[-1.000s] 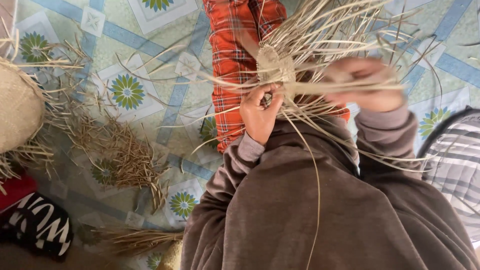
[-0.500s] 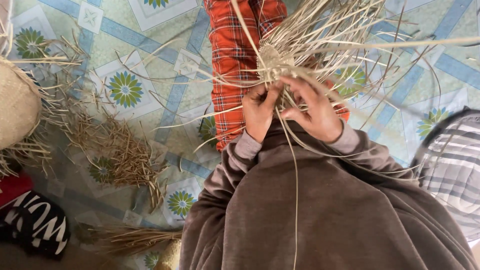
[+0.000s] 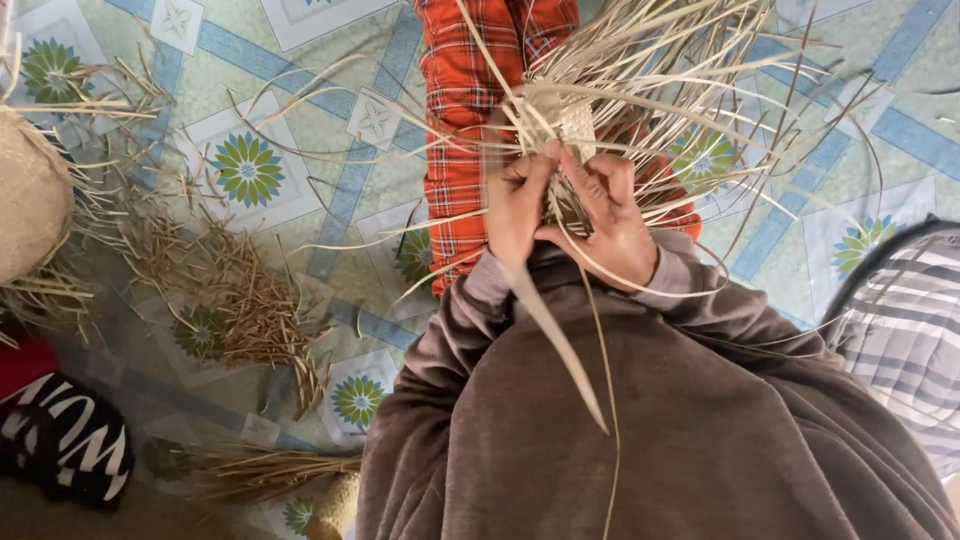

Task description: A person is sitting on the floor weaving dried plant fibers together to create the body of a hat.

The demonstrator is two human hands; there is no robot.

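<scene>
Both of my hands work a small woven piece of pale straw [image 3: 572,125] held over my lap. My left hand [image 3: 518,205] pinches straw strips at the piece's left side. My right hand [image 3: 603,215] grips strips on its right side, fingers curled around them. Many long loose strands [image 3: 690,70] fan out upward and to the right from the weave. One flat strip [image 3: 560,345] hangs down over my brown sleeves. A red plaid cloth [image 3: 460,120] covers my legs under the work.
A heap of short straw offcuts [image 3: 235,300] lies on the patterned floor mat [image 3: 300,130] at left. A round woven item [image 3: 30,200] sits at the far left edge. A black bag [image 3: 60,440] is at lower left, striped fabric [image 3: 900,330] at right.
My right hand has come in from the right and closed on the weave beside my left hand. The strands have shifted, and one flat strip now hangs down over my sleeve.
</scene>
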